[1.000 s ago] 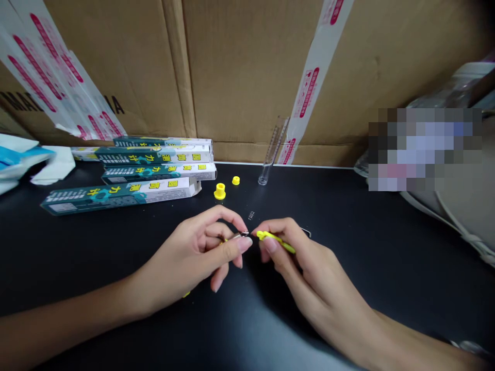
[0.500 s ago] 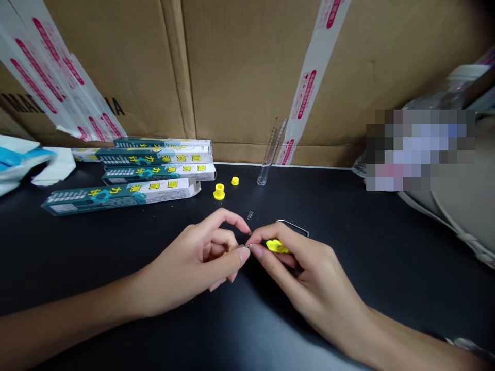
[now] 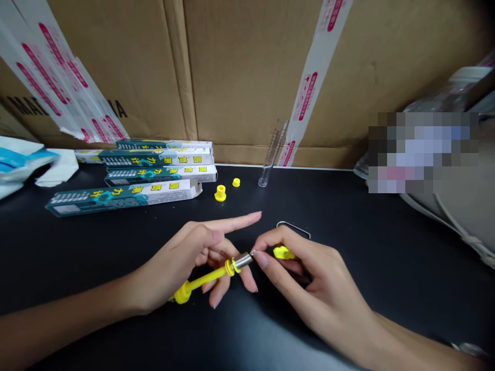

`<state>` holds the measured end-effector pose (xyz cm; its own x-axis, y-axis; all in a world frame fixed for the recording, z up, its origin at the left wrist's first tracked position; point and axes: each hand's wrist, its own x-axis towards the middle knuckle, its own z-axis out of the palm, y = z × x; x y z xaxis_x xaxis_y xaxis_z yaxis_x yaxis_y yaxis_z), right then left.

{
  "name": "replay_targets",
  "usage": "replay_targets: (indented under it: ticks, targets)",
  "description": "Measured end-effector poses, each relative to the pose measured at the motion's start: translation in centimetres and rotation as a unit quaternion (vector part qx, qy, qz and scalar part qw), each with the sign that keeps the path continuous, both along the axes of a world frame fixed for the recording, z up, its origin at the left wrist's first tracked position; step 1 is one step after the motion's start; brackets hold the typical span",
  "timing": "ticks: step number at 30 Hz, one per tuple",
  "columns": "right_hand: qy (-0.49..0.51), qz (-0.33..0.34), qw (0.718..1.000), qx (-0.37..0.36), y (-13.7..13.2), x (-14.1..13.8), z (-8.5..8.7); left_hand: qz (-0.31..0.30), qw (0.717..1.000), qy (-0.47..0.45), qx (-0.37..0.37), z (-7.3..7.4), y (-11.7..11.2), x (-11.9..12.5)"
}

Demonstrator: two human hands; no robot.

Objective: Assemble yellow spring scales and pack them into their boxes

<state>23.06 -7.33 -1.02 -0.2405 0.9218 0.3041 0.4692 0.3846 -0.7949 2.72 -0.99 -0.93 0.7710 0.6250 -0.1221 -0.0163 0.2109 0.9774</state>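
Observation:
A yellow rod (image 3: 208,279) with round collars and a silvery metal coil spring (image 3: 243,260) at its upper end slants across the fingers of my left hand (image 3: 189,257). That hand's index finger is stretched out, its thumb is lifted off the rod, and its lower fingers lie behind and under the rod. My right hand (image 3: 309,273) is closed, thumb and index fingertip pinching the thin wire end of the spring. A yellow piece (image 3: 283,252) shows among the right hand's curled fingers, partly hidden. Beyond them lies a bent metal wire hook (image 3: 294,226).
Several printed slim boxes (image 3: 162,157) lie at the back left. Two yellow caps (image 3: 220,194) and an upright clear tube (image 3: 270,159) stand before a cardboard wall (image 3: 240,67). At right are a beige bag (image 3: 456,201) and a blurred-out patch. White-and-blue packaging (image 3: 23,165) sits far left.
My left thumb has let go of the spring end and lifted, its index finger has straightened, and the yellow rod has come into view. The small loose spring is now hidden from sight.

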Motion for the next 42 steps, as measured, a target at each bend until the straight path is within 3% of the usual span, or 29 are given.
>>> replay_targets:
  ticks: [9, 42]
  targets:
    - [-0.004, 0.003, 1.000, 0.009, 0.0, 0.0, 0.1, 0.025, 0.999, 0.029, -0.034, 1.3, -0.7, 0.5]
    - [-0.014, 0.019, 1.000, 0.013, -0.4, 0.2, 0.3, 0.017, 0.999, 0.042, -0.020, 1.6, -0.7, 0.5]
